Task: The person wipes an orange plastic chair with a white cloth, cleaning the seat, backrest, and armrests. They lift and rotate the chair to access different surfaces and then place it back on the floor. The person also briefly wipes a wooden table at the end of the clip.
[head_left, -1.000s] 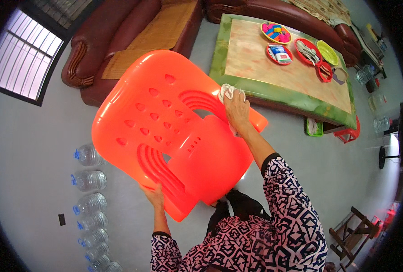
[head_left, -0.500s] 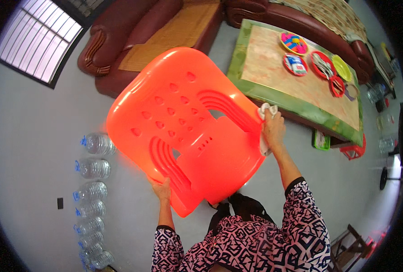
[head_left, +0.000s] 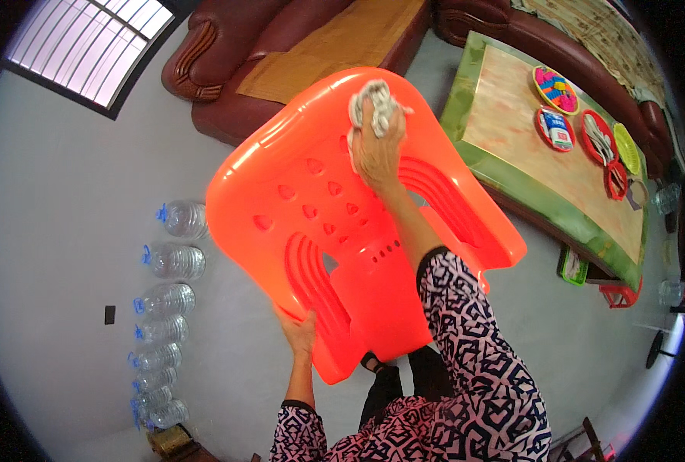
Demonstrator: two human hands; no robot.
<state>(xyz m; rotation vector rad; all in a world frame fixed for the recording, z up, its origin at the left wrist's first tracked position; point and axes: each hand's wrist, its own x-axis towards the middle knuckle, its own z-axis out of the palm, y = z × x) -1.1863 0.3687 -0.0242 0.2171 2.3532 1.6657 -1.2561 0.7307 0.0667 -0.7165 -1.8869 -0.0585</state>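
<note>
Two hands: both on the same orange plastic chair (head_left: 335,231), which is held up off the floor and tilted
Right hand (head_left: 375,150): fingers closed round a bunched-up whitish rag (head_left: 373,104), pressing it against the chair's backrest near the top edge
Left hand (head_left: 300,333): clamped on the lower rim of the chair, thumb side on the inner face, fingers hidden behind the rim
Chair position: right in front of the body, backrest pointing away, the rag sits above the right knuckles, the left grip is at the opposite end
Chair look: glossy moulded plastic, teardrop holes in the back, curved ribbed slots down each side
Sleeves: black and white maze pattern
Low table (head_left: 504,165): off to the right, green edge with a marbled pinkish top
Round trays on it: one multicoloured basket tray (head_left: 556,89), one red tray (head_left: 556,129) holding a small white and blue box, another red tray (head_left: 600,138) with pale bits I can't make out
Water jugs (head_left: 162,308): a row of clear big bottles with blue caps, lying along the grey floor to the left
Sofa (head_left: 281,54): dark red leather with a woven mat on the seat, past the chair
</note>
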